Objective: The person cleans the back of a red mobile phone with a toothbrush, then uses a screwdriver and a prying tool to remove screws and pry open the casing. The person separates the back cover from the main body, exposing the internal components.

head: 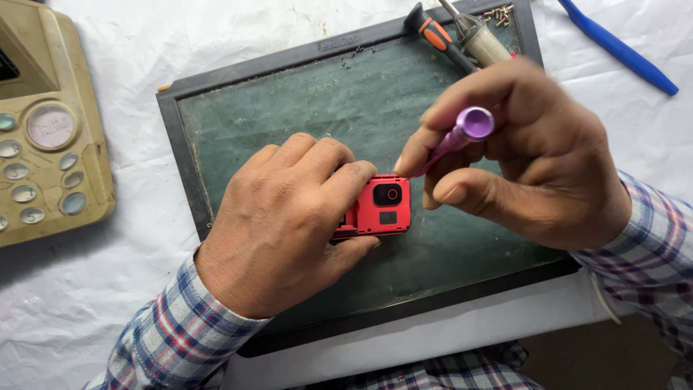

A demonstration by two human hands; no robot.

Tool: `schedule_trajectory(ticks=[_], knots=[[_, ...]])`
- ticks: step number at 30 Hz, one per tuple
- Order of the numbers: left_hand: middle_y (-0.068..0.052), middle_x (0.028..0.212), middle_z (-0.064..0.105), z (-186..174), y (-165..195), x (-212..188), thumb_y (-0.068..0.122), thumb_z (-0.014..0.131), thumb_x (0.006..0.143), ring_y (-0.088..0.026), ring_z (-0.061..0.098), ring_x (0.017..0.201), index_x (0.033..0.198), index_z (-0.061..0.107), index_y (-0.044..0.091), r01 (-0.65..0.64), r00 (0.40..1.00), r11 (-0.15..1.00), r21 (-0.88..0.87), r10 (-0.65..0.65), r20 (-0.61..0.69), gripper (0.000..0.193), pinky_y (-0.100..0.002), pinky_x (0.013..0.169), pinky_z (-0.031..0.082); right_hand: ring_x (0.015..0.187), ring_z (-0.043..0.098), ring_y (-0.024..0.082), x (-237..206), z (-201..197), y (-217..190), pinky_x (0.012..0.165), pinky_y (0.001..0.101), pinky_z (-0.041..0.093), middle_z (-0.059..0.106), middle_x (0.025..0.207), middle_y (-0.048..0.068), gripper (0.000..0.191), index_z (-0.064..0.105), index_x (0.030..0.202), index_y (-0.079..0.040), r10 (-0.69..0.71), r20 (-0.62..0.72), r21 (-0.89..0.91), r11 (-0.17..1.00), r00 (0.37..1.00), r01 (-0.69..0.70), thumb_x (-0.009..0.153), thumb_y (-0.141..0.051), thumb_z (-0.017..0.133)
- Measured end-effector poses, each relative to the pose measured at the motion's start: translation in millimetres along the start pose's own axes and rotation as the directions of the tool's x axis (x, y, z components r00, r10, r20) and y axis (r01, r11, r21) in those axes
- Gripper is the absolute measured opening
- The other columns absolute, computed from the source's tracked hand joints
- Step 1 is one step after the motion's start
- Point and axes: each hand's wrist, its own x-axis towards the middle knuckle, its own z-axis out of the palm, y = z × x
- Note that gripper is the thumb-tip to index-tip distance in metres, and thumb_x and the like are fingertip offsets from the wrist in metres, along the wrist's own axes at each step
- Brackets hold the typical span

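Left hand [285, 224] clamped on the red phone shell [377, 206], fingers wrapped over its left part, thumb under the lower edge, pinning it flat on the mat. Right hand [530, 162] closed around a purple screwdriver [455, 139], pinched between thumb and fingers, round cap end up toward the camera, shaft angled down-left. Tip meets the shell at its upper right corner; exact contact point is hidden by the fingertips. Shell is back side up: round camera opening near the top, small dark rectangular cutout below it. It sits about mid-mat on a dark green work mat [289, 115] with a black frame, scuffed and dusty. Top edge of the mat: orange-and-black handled tool [437, 36] beside a soldering iron [480, 36], both lying diagonally, a small pile of screws [499, 13] just right of them. Blue plastic tool [617, 47] off the mat at upper right, on the white cloth [79, 289]. Beige desk phone [47, 130] with round buttons at the left edge, well apart from the mat. Both sleeves plaid.
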Motion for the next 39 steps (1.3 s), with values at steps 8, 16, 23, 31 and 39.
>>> schedule_trajectory(ticks=[8,16,23,31,39], knots=[[-0.008,0.100,0.063,1,0,0,0.034,0.091,0.064,-0.028,0.059,0.092,0.108,0.068,0.007,0.002,1.000,1.000,-0.006,-0.002,0.008,0.056,-0.043,0.076,0.046,0.083,0.074,0.014,-2,-1,-8,0.076,0.0266,0.067,0.073,0.109,0.020,0.018,0.054,0.115,0.004,0.041,-0.025,-0.182,0.982,0.999,-0.045,0.102,-0.006,0.047],[-0.008,0.100,0.063,0,-1,0,0.034,0.090,0.064,-0.028,0.059,0.093,0.108,0.068,0.007,-0.002,1.000,1.000,-0.008,0.002,0.001,0.056,-0.043,0.077,0.046,0.086,0.071,0.009,2,1,1,0.078,0.0240,0.064,0.074,0.110,0.016,0.024,0.043,0.119,0.001,-0.030,-0.032,0.011,0.999,0.999,0.031,0.104,-0.010,0.058],[-0.008,0.101,0.063,0,-1,0,0.035,0.090,0.065,-0.028,0.059,0.093,0.109,0.068,0.006,-0.002,1.000,1.000,-0.009,0.002,0.013,0.057,-0.043,0.076,0.046,0.087,0.073,0.014,-5,-2,-2,0.081,0.0279,0.066,0.074,0.109,0.020,0.024,0.053,0.130,0.002,0.016,0.015,-0.081,0.997,1.000,-0.015,0.107,-0.002,0.048],[-0.008,0.100,0.063,0,-1,0,0.034,0.090,0.065,-0.028,0.059,0.093,0.109,0.068,0.006,0.002,1.000,1.000,-0.010,-0.002,0.013,0.057,-0.043,0.076,0.046,0.089,0.075,0.013,-1,0,-1,0.077,0.0249,0.067,0.073,0.106,0.014,0.019,0.052,0.117,0.002,0.052,-0.060,-0.011,0.999,0.997,-0.053,0.103,-0.009,0.056],[-0.008,0.104,0.063,-1,0,1,0.031,0.091,0.065,-0.029,0.060,0.099,0.111,0.067,0.006,-0.009,1.000,1.000,-0.001,0.009,-0.028,0.058,-0.044,0.082,0.046,0.085,0.075,0.014,-4,-4,-5,0.071,0.0266,0.064,0.070,0.110,0.015,0.019,0.052,0.122,0.003,-0.070,-0.268,-0.011,0.998,0.961,0.070,0.107,-0.009,0.051]])
